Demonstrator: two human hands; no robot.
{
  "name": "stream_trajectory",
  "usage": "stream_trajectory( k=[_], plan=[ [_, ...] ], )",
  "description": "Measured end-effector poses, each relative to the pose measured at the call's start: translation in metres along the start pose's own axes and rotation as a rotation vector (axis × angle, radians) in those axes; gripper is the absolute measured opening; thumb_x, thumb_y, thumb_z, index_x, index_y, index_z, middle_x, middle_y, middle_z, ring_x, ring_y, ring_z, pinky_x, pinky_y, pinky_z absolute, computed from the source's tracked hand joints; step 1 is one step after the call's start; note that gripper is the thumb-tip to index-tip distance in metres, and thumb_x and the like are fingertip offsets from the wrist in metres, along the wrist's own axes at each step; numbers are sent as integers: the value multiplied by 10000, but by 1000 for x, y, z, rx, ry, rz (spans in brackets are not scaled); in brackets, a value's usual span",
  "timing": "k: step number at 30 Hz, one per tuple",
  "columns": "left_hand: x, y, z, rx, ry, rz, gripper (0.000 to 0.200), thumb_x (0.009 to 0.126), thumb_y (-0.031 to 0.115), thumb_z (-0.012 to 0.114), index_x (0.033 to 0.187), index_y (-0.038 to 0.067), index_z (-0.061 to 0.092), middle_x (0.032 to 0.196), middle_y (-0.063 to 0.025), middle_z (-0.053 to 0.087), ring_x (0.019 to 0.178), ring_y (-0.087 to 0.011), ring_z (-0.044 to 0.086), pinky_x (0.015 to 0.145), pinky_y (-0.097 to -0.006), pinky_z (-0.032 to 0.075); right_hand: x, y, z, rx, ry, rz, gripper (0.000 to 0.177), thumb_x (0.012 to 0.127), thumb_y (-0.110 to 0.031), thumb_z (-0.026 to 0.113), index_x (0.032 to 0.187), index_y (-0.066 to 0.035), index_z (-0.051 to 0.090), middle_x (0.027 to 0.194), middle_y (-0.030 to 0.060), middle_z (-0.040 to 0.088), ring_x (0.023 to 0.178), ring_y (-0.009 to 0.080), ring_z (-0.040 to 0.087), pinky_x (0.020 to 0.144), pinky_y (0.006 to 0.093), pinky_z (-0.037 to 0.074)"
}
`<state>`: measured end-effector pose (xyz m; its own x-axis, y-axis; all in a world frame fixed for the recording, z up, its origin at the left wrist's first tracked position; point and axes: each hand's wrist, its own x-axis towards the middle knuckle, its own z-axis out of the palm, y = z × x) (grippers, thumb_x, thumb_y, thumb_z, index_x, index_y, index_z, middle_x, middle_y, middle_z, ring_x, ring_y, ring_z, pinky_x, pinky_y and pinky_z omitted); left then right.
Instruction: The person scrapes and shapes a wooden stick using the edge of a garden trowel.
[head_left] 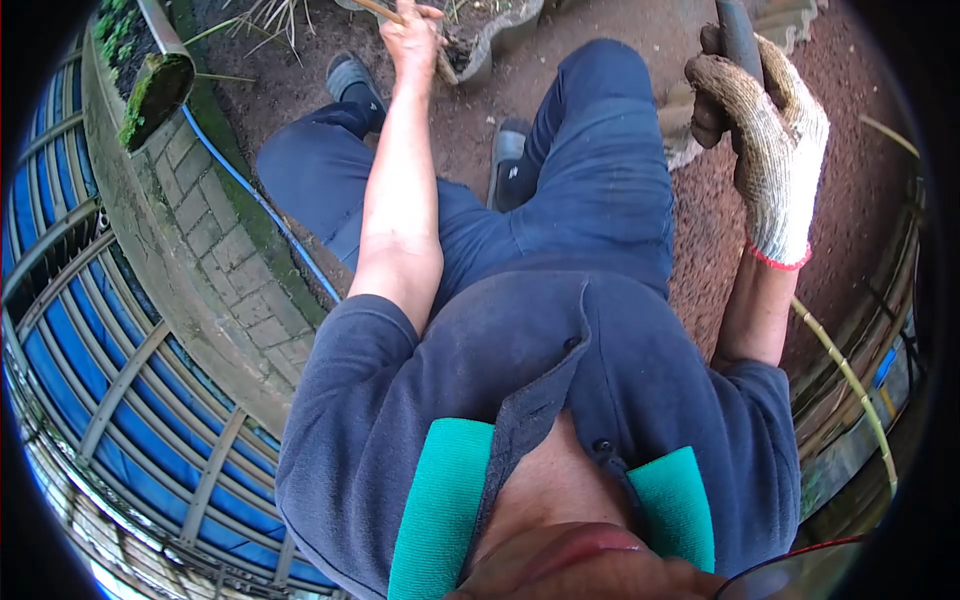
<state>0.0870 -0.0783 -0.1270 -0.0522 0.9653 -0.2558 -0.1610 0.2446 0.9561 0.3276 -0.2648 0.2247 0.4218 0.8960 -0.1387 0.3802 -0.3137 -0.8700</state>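
Observation:
My left hand [412, 40] is bare and stretched forward near the top edge, its fingers closed around a thin wooden stick [381, 11]. Just beside it lies a grey wavy-edged sheet [510, 28] with soil and dry bits on it. My right hand [765, 135] wears a white knitted glove with a red cuff and dirt-stained fingers. It is wrapped around a dark grey round handle [738, 42], whose far end runs out of the frame.
Bare brown soil [840, 90] lies to the right. At the left stand a mossy gutter-like channel [160, 95], a brick-paved ledge [215, 240], a blue hose [262, 205] and a metal-framed blue structure [110, 370]. A bamboo pole [850, 375] leans at the right.

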Motion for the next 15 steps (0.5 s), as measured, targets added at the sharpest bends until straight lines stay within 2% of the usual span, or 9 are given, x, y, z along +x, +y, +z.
stream_trajectory(
  k=[1,2,6,9,10,11,13,14,15],
  plan=[
    [-9,12,4,-68,9,60,638,1013,545,454,676,21,592,408,16,383,299,-116,344,323,-267,245,-4,4,-2,-48,6,-9,337,848,-170,730,1112,36,690,713,46,641,572,84,565,512,218,416],
    [-13,18,1,-42,12,42,610,1014,518,475,671,29,596,436,10,413,332,-111,379,344,-265,297,-5,7,-3,-94,9,-28,335,849,-174,731,1114,28,696,702,39,638,573,81,567,511,215,412],
    [-19,23,13,84,64,53,580,1016,501,481,704,30,613,464,17,427,366,-101,410,364,-254,316,-6,25,-1,28,22,12,325,856,-166,725,1123,17,700,697,32,630,580,74,566,511,225,406],
    [-19,8,12,58,9,75,427,1016,386,541,862,22,702,536,25,487,425,-81,451,404,-232,357,-5,29,-8,-54,-46,-61,319,854,-157,726,1119,18,697,717,39,639,585,78,569,517,233,419],
    [-51,55,33,207,0,179,637,1016,489,444,734,-44,650,497,-40,485,415,-144,506,445,-300,472,-5,20,-7,-67,-43,-82,313,854,-156,727,1108,24,692,729,43,648,598,80,580,522,234,432],
    [-52,54,37,225,-29,194,621,1020,473,442,720,-35,638,502,-48,502,414,-149,516,438,-308,455,-5,12,-7,-166,13,-197,329,853,-167,736,1112,27,682,805,57,684,645,82,609,552,231,463],
    [-42,31,39,362,-67,303,590,1034,439,435,699,-8,627,535,-59,534,414,-151,522,436,-314,425,6,21,-13,-323,244,-595,358,857,-170,740,1148,24,666,882,64,705,687,86,627,588,243,501],
    [-44,32,43,395,-68,334,563,1037,408,455,700,-9,630,532,-61,534,420,-151,529,442,-317,430,2,2,-14,-218,203,-479,383,863,-168,741,1184,18,648,947,72,717,733,104,655,632,254,533],
    [-47,32,46,410,-53,285,551,1038,390,470,698,-14,630,531,-54,528,430,-149,535,445,-320,432,5,-12,-20,-308,162,-477,378,866,-161,737,1193,6,645,945,85,716,748,114,666,640,261,539]
  ],
)
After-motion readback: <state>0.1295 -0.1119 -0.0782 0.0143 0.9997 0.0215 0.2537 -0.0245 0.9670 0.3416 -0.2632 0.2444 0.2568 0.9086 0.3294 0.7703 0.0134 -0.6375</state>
